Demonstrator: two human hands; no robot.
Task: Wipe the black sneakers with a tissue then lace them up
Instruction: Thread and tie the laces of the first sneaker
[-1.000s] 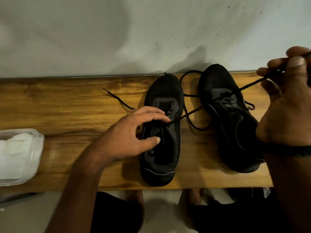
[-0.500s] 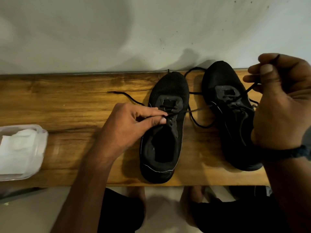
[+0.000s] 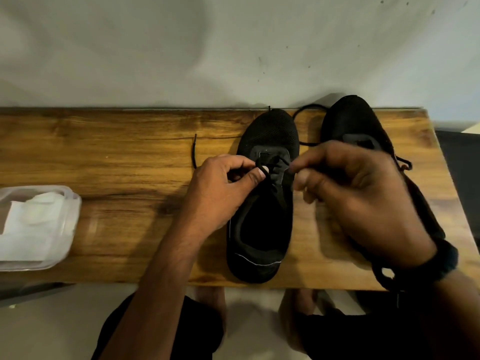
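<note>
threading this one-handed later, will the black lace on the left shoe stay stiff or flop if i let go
Probably floppy: the lace bends in loose curves between the left hand and right hand, and a free end lies limp on the bench. Likely very light, so pulling gently should hardly shift the sneaker.

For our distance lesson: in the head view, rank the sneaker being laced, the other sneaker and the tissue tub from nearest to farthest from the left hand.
1. Sneaker being laced: its lace pinched by the left hand.
2. Other sneaker: farther right, behind the right hand.
3. Tissue tub: far left of bench.
</note>
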